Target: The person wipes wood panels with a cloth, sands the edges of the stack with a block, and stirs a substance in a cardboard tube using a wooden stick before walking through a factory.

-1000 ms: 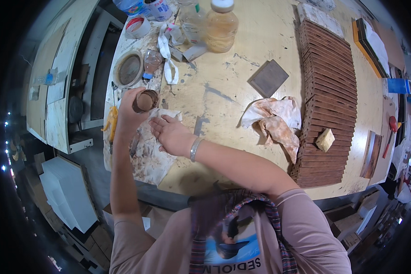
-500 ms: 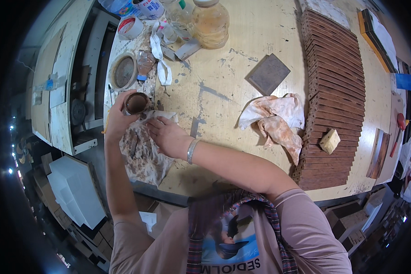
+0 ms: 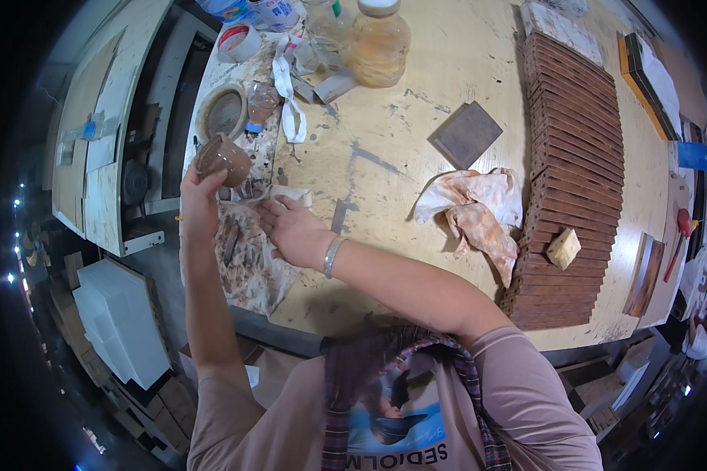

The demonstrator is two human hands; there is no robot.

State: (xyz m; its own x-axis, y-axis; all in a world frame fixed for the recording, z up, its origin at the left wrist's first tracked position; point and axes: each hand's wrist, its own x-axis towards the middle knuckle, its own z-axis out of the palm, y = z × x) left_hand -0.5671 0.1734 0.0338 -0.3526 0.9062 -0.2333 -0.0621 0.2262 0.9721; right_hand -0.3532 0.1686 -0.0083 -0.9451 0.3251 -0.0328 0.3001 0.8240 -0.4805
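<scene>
A small brown cup (image 3: 223, 158) is gripped by the fingers of the left hand (image 3: 199, 206) and held tilted above the left end of the workbench (image 3: 448, 71), just over a stained rag (image 3: 247, 259) that hangs over the bench's near edge. The right hand (image 3: 294, 231) is laid flat on that rag, fingers spread loosely and nothing held. Farther out, a round dish (image 3: 222, 114), a second crumpled cloth (image 3: 475, 208), a dark square tile (image 3: 466, 134) and a long row of brown tiles (image 3: 577, 173) are seen.

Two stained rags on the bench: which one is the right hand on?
The dark-stained rag at the bench's near-left edge, under the right hand; the orange-stained rag lies untouched mid-bench.
</scene>
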